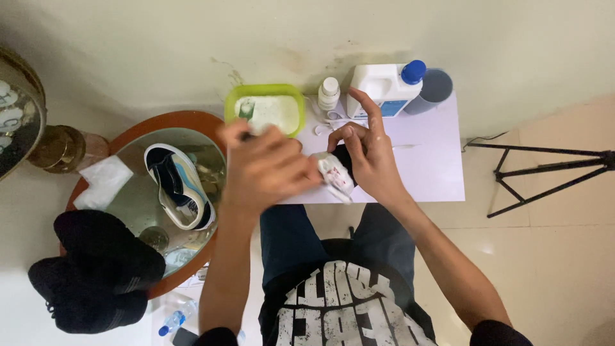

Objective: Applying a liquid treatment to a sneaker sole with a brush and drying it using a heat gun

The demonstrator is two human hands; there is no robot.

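My right hand (370,151) holds a white shoe with red marks (334,174) above the white sheet (423,160), with the index finger raised. My left hand (262,168) is blurred and closed around the handle of a small brush (243,131); it presses against the shoe's left side. The brush head is hidden behind my hand. Just behind my left hand stands a green tub (265,107) of white soapy liquid.
A round glass-topped table (168,192) at left carries another sneaker (179,186), white tissue (102,181) and black cloth (96,269). A small white bottle (328,93), a white jug with blue cap (387,90) and a grey cup (430,90) line the wall. A black tripod (544,173) stands right.
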